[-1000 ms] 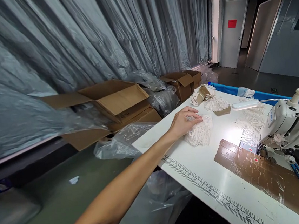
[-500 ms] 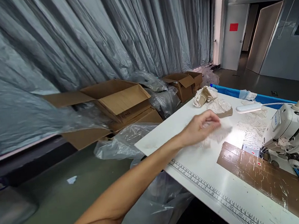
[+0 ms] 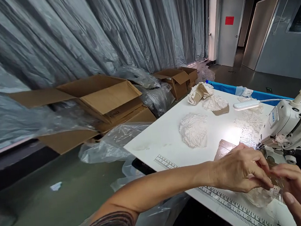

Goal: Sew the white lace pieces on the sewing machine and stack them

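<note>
My left hand [image 3: 238, 170] is over the near part of the white sewing table [image 3: 163, 140], its fingers pinched on a small piece of white lace [image 3: 262, 195]. My right hand [image 3: 300, 192] meets it from the lower right and pinches the same lace piece. Both hands hover above the printed ruler [image 3: 220, 200] along the table's front edge. A pile of white lace pieces [image 3: 193, 134] lies on the table behind the hands. The sewing machine [image 3: 290, 124] stands just right of the hands.
More lace and tan fabric pieces [image 3: 207, 98] lie at the table's far end, beside a white lamp bar [image 3: 245, 105]. Open cardboard boxes [image 3: 103, 99] and clear plastic bags [image 3: 116, 141] crowd the floor to the left, against a grey plastic curtain. A doorway [image 3: 256, 28] opens at the back right.
My left hand left the lace pile and came back toward me with one piece. My right hand has come into view and taken hold of that piece too.
</note>
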`<state>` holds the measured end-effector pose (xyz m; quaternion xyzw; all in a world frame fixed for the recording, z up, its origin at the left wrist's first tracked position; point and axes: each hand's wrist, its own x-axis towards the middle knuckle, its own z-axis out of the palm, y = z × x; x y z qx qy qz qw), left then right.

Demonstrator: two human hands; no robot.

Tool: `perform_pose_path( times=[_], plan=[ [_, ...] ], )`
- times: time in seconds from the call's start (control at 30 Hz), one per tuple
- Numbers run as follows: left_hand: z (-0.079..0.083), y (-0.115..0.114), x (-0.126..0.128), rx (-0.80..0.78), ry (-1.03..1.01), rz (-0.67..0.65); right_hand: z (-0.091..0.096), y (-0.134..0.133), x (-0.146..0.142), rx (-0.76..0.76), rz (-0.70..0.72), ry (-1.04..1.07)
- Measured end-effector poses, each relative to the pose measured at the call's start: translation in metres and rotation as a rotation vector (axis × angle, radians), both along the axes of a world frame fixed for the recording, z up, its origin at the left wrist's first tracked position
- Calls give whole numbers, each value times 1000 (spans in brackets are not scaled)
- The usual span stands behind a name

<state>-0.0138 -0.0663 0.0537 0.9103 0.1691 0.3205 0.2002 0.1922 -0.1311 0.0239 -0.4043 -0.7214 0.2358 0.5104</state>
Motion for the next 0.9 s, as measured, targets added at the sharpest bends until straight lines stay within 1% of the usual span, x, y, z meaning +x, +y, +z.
perform_pose_path(
  times=[0.07,0.13,0.2,0.3,0.37,0.43,0.5,0.57,0.6,0.63,0.67,0.7,0.73,0.8,0.87,0.9],
  plan=[
    [-1,-1,2,6,8,13,-5,5,-6,-94,91,34],
    [-1,-2,0,-1,-1,30,-7,8,-12,-223,149,64],
    [0,-3,-4,3,-23,38,-5,11,-16,-365,169,97],
    [3,-5,-12,20,-60,93,2,18,-19,-508,289,70],
    [6,-6,-18,-29,-85,126,5,23,-17,-608,374,41],
    [8,-6,-23,-187,-76,122,5,29,-13,-759,495,55],
    [7,-3,-30,-401,-31,190,6,34,-6,-853,583,65],
    [4,3,-38,-570,43,239,6,39,1,-853,576,11],
    [1,8,-41,-628,79,245,7,42,4,-827,530,-47],
    [-2,14,-45,-655,114,248,8,44,6,-784,458,-119],
    [-6,20,-48,-648,160,248,8,47,8,-735,372,-200],
    [-10,27,-51,-594,201,255,8,50,10,-689,279,-278],
    [-14,34,-53,-492,225,279,7,52,11,-651,192,-345],
    [-21,45,-54,-230,255,322,3,56,11,-613,59,-427],
    [-25,54,-50,-1,273,304,-2,57,10,-594,-3,-447],
    [-25,57,-46,76,284,266,-4,56,10,-574,-18,-441]
  ],
)
